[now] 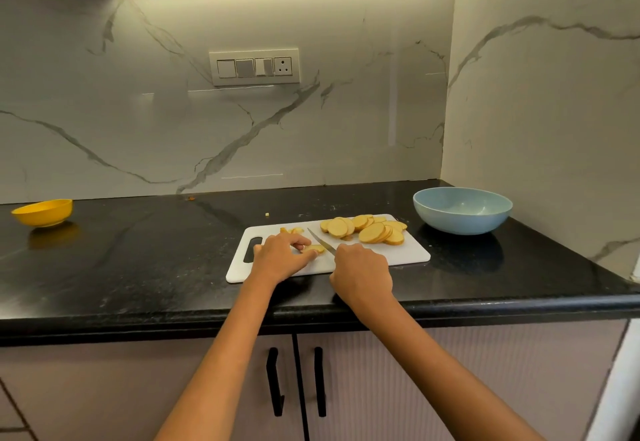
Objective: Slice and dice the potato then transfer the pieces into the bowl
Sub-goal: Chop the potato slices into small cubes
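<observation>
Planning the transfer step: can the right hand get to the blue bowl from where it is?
Probably yes. The blue bowl sits on the counter right of the cutting board, with nothing between it and the right hand. That hand grips the knife, though.

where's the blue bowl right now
In the head view the blue bowl sits on the black counter at the right, near the corner wall, just beyond the white cutting board's right end.

Two bowls [462, 210], one knife [321, 241], one board [408, 253]
</observation>
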`<control>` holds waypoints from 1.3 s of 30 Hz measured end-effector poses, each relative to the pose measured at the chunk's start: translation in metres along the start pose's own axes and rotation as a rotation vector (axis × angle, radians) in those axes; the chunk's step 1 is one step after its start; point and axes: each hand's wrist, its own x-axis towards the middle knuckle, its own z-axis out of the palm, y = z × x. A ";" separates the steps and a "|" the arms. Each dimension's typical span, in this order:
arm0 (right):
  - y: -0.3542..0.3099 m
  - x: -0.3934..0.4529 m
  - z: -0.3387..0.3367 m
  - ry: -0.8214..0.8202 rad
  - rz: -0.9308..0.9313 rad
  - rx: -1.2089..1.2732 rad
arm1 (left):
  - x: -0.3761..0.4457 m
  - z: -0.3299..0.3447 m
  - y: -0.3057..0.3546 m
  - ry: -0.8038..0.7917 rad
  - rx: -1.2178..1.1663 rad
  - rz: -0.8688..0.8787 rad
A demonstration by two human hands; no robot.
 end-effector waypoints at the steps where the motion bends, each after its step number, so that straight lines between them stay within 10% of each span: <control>1: 0.001 0.000 0.000 0.007 0.018 0.012 | 0.000 0.000 0.000 0.000 0.003 -0.001; 39: -0.011 -0.008 -0.002 -0.016 0.044 0.031 | -0.002 0.000 -0.002 -0.013 -0.045 -0.042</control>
